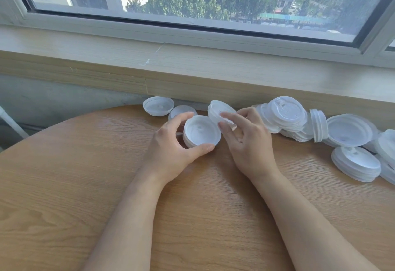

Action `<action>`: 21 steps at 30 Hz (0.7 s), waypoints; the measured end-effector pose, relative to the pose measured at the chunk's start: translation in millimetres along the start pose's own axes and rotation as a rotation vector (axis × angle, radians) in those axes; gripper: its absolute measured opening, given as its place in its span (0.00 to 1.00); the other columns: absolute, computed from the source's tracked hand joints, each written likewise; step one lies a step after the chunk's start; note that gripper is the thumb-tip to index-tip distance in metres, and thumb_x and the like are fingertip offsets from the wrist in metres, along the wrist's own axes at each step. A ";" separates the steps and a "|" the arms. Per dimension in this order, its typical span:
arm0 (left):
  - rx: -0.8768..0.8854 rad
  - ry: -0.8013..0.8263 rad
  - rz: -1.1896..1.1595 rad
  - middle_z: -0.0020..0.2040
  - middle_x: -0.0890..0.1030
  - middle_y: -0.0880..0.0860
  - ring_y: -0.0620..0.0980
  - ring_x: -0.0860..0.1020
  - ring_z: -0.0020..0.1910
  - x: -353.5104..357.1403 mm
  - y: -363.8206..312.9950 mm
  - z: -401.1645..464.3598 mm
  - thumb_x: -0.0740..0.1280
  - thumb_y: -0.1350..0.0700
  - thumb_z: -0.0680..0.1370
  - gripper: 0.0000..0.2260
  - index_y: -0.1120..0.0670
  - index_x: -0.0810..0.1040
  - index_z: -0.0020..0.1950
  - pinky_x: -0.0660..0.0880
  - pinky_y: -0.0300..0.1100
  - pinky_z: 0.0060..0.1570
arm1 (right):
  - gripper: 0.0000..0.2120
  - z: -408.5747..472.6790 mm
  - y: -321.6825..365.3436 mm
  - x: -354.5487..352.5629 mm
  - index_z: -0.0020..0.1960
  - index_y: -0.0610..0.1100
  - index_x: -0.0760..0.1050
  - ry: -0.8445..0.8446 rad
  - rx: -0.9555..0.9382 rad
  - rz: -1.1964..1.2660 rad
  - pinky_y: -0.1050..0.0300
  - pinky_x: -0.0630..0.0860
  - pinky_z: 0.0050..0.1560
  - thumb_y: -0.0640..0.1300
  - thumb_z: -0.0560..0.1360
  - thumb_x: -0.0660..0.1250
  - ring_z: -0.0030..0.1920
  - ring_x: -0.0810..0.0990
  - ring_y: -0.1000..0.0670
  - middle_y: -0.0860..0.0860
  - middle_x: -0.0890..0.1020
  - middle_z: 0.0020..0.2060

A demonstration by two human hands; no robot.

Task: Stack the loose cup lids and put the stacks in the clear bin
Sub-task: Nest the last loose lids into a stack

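My left hand [171,149] grips a short stack of white cup lids [201,131], hollow side up, between thumb and fingers just above the round wooden table [85,185]. My right hand [245,140] pinches a second small stack of lids [220,110], tilted on edge, right beside the first. Two more lids lie hollow side up at the table's far edge: one [158,105] at the left, another [181,111] partly behind my left fingers. The clear bin is out of sight.
A heap of loose and partly stacked lids [286,117] spreads along the table's far right, with one short stack [355,164] near the right edge. A wooden window sill [192,65] runs behind the table, close to the lids.
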State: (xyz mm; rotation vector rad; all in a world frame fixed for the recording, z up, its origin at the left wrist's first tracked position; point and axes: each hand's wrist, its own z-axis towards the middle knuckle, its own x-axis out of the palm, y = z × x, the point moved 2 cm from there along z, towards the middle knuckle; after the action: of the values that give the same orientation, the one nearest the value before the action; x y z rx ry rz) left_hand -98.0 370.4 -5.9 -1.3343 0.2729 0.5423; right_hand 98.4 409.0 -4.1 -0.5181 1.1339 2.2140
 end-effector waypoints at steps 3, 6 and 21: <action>-0.001 0.005 -0.003 0.66 0.78 0.37 0.29 0.74 0.60 0.4 0.9 0.0 0.83 0.38 0.65 0.39 0.37 0.74 0.73 0.70 0.26 0.54 | 0.05 -0.2 -0.9 -0.4 0.51 0.51 0.86 -0.043 -0.039 -0.001 0.55 0.75 0.41 0.50 0.80 0.72 0.39 0.76 0.59 0.57 0.77 0.44; 0.002 0.008 0.002 0.66 0.77 0.36 0.27 0.73 0.60 -0.1 0.5 -0.4 0.83 0.38 0.65 0.39 0.37 0.73 0.74 0.69 0.26 0.54 | 0.02 -0.8 0.1 -2.3 0.47 0.50 0.85 -0.086 -0.029 0.034 0.59 0.74 0.39 0.45 0.78 0.74 0.37 0.77 0.55 0.59 0.77 0.41; 0.000 0.014 0.001 0.67 0.77 0.36 0.27 0.74 0.58 -0.5 1.4 1.6 0.83 0.37 0.65 0.39 0.37 0.73 0.73 0.68 0.20 0.48 | 0.04 1.1 -1.7 -13.2 0.46 0.49 0.85 -0.283 0.047 0.072 0.55 0.74 0.37 0.45 0.79 0.73 0.36 0.79 0.53 0.58 0.80 0.41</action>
State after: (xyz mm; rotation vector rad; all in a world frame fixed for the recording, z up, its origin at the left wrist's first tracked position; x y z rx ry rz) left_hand -99.4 372.0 -6.5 -1.3383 0.2854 0.5340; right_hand 109.3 406.4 3.1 -0.1395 1.0644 2.2295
